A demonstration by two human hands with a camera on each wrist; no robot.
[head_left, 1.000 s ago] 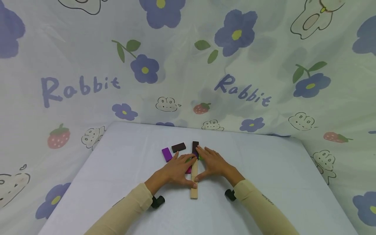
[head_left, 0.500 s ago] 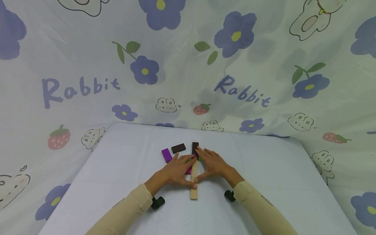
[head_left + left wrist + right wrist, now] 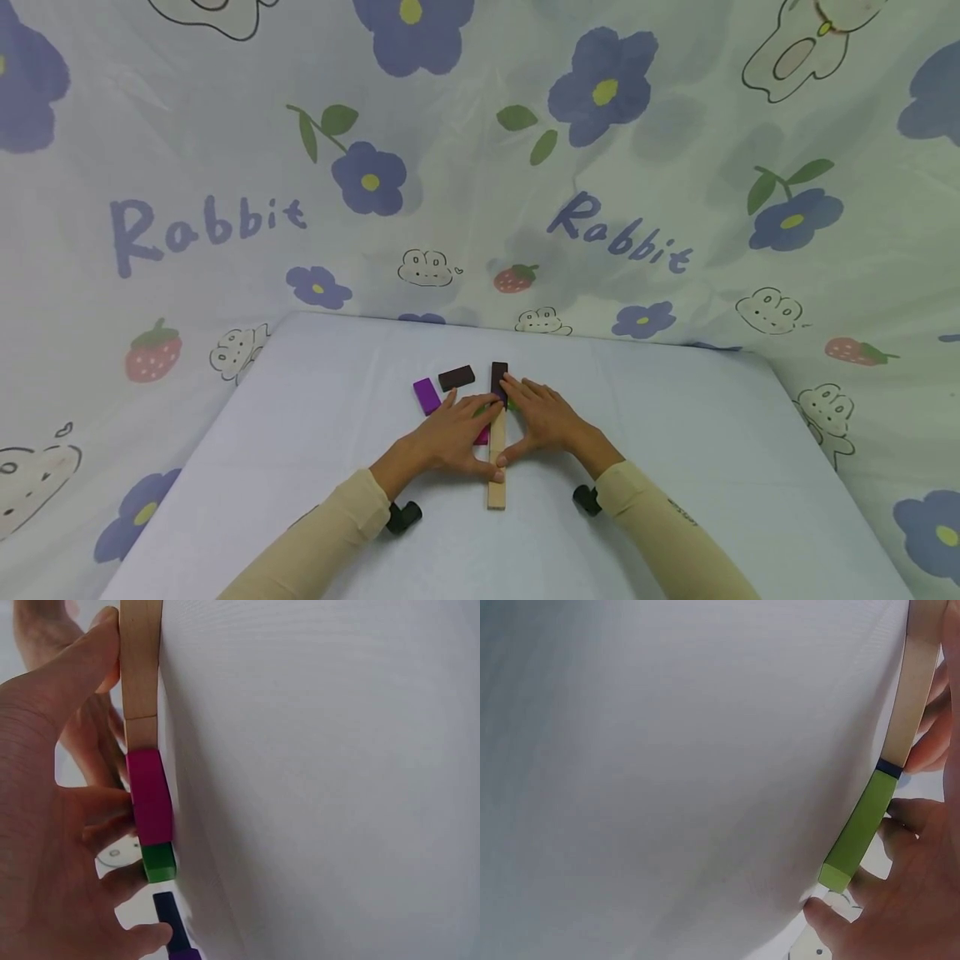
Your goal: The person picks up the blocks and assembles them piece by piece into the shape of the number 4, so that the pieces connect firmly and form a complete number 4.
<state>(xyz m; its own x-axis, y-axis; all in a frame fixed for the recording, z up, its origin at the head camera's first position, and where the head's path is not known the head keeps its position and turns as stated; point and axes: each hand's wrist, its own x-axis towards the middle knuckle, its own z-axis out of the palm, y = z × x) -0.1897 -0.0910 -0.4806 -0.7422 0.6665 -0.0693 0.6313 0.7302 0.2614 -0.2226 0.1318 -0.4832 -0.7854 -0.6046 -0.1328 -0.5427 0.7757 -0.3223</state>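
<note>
My left hand (image 3: 452,437) and right hand (image 3: 551,421) flank a straight row of blocks. Bare wooden blocks (image 3: 497,497) form its near part; a dark block (image 3: 499,372) tops the far end. Both thumbs touch the wood near each other, and the other fingers reach toward the far part. In the left wrist view a magenta block (image 3: 150,796) and a green block (image 3: 159,864) lie along the row's left side, beside my fingers. The right wrist view has a light green block (image 3: 860,825) on the other side, past a navy sliver (image 3: 889,767). Fingers partly cover the row's middle.
Left of the row's far end lie a loose purple block (image 3: 427,397) and a dark brown block (image 3: 456,377). A white cloth (image 3: 697,467) covers the table. Behind it hangs a flowered curtain (image 3: 480,208). Black cylindrical devices (image 3: 405,517) sit at both wrists.
</note>
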